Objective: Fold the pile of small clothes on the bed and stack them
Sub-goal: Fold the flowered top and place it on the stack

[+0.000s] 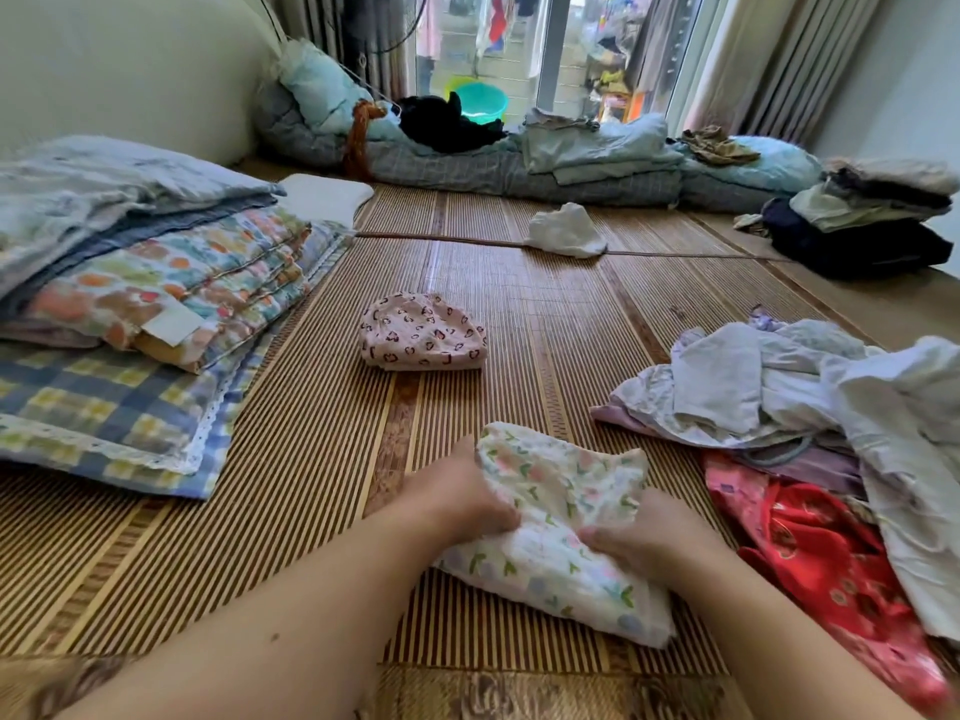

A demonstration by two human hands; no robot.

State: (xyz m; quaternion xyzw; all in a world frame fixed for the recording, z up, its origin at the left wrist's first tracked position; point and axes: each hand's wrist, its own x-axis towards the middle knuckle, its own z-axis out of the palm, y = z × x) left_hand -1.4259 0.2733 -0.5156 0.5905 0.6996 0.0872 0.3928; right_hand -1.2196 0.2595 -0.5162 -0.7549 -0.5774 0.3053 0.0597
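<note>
Head view, single frame. I see both hands low in the centre, working one garment: a white floral-print piece (558, 532) lying on the bamboo mat (291, 459) that covers the bed. Left hand (462, 498) has its fingers closed on the garment's left edge; right hand (641, 540) is pinched on a fold near the middle, thumb on top of the cloth. Garment is partly doubled over, far end raised off the mat, near end flat on it. Beyond it, well apart toward the centre of the mat, a folded pink heart-print garment (423, 332) sits alone. The unfolded pile (810, 407) lies at right, just beside the right forearm: pale lilac and white pieces on top, a red patterned one (810, 553) at its near edge. Left side: folded quilts (156, 283) stacked on a checked pillow (93, 423). A white crumpled cloth (566, 231) lies further back on the mat. A dark folded stack (857, 220) is at far right.
</note>
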